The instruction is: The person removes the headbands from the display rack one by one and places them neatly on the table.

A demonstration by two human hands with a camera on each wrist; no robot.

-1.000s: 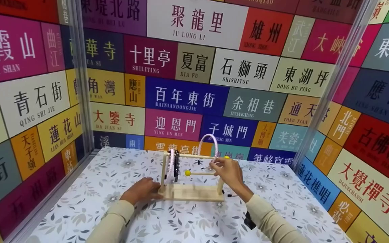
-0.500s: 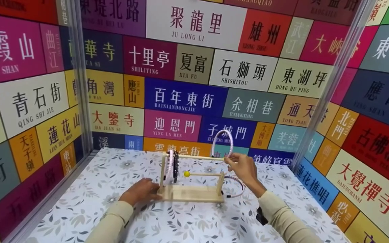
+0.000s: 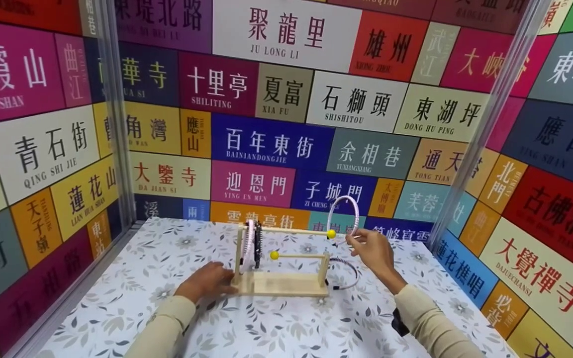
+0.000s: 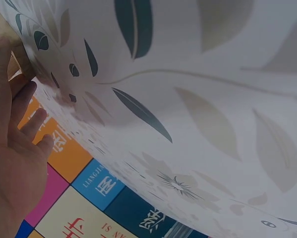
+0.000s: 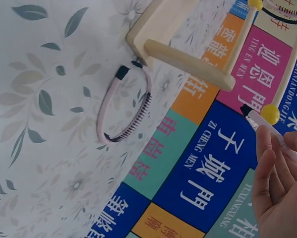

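My right hand [image 3: 373, 251] pinches a pale pink toothed headband [image 3: 357, 214], its loop upright at the free end of the upper rod. That rod's yellow ball [image 3: 332, 233] overlaps the headband's left side; whether the loop is around the rod I cannot tell. My left hand [image 3: 207, 281] grips the left end of the wooden stand [image 3: 291, 284] between thumb and fingers; in the left wrist view its other fingers [image 4: 34, 124] are loose. A pink headband [image 3: 249, 243] and a black headband [image 3: 258, 246] hang at the left on the upper rod.
Another pinkish headband [image 5: 102, 111] with dark teeth lies on the table right of the stand. A lower rod ends in a yellow ball [image 3: 274, 255]. The tabletop [image 3: 276, 333] has a leaf-patterned cover. Panels with lettering [image 3: 271, 139] close in the back and sides.
My right hand has moved right along the upper rod, carrying the pink headband to the rod's ball end. My left hand stays at the stand's left end.
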